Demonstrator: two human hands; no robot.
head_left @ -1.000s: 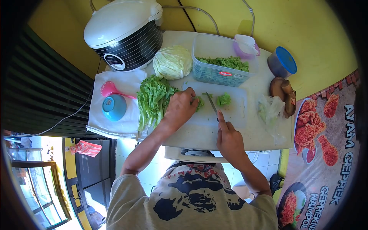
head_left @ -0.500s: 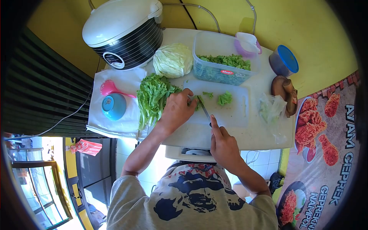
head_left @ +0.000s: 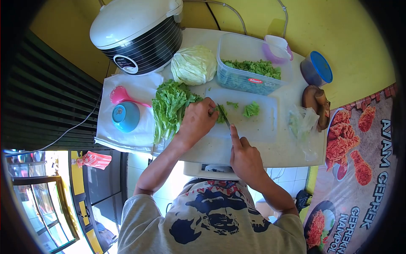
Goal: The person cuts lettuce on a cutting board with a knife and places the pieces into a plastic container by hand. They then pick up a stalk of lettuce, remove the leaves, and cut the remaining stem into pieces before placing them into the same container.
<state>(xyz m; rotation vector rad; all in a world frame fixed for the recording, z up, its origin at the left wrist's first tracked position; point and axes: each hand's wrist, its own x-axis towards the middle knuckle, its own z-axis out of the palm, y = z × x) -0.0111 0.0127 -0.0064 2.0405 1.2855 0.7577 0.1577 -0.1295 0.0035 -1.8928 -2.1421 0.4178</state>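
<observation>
My left hand is closed on the leafy lettuce, its fingertips curled at the cut end close to the blade. In my right hand is a knife, the index finger stretched along its back. The blade lies beside my left fingertips, against a small bit of green leaf. Under both is a translucent white cutting board. Cut lettuce pieces lie on it to the right of the blade. Behind the board, a clear plastic container holds chopped lettuce.
A cabbage sits beside a rice cooker at the back left. On white paper at left are a blue bowl and a pink ladle. A blue-lidded tub and a plastic bag stand at right.
The knife blade has turned slightly more upright beside my left fingertips, and a few more leaf bits show next to it. The whole view has shifted a little.
</observation>
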